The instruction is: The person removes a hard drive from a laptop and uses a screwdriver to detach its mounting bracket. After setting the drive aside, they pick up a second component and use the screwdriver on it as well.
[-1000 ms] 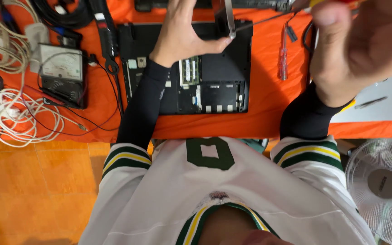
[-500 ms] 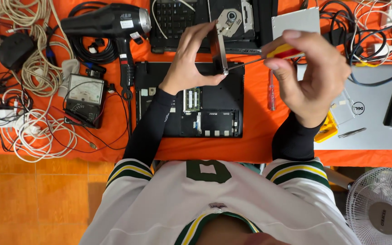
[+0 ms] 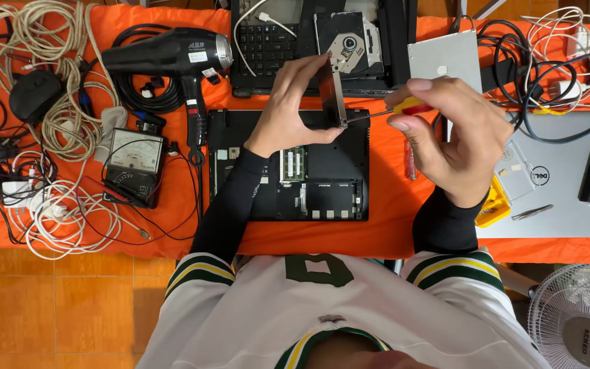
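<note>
Orange-clothed tabletop [image 3: 390, 225], cluttered. Left hand [image 3: 298, 102] pinches thin rigid metal drive caddy [image 3: 332, 92] by its edges; right hand [image 3: 455, 133] grips red-yellow screwdriver [image 3: 404, 108] against it. Light, stiff, bendable: hold edges only.

Bright, even overhead light, soft short shadows, sharp focus throughout, slight wide-angle bending at the edges.

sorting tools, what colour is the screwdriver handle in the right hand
Yellow and red screwdriver handle, in the right hand; head view.
</note>
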